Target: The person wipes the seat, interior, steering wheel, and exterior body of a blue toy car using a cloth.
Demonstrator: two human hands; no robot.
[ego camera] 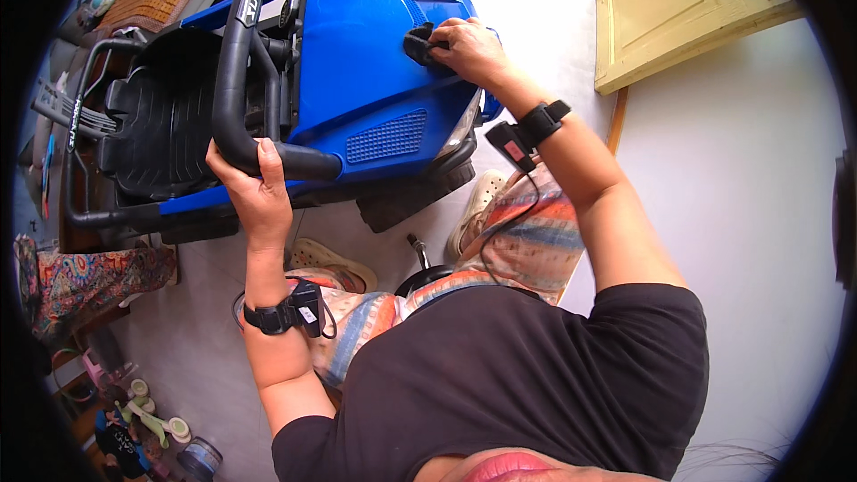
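A blue ride-on toy car (361, 60) with black tubular bars and a black seat (167, 120) stands before me. My left hand (254, 187) grips the lower bend of its black roll bar (234, 80), thumb on top. My right hand (469, 50) pinches a dark cloth (420, 45) against the front part of the blue hood. Below that hand are the car's clear headlight (464, 124) and a blue mesh-patterned vent (387, 136). A black wheel (415, 197) shows under the body. Each forearm wears a black strap with a small device.
A pale yellow door (656, 13) stands at the upper right beside a white wall (736, 201). My feet in cream clogs (333, 264) are on the floor near the car, with a black stool (423, 279) beneath me. Toys (157, 422) and a patterned cloth (100, 281) lie at left.
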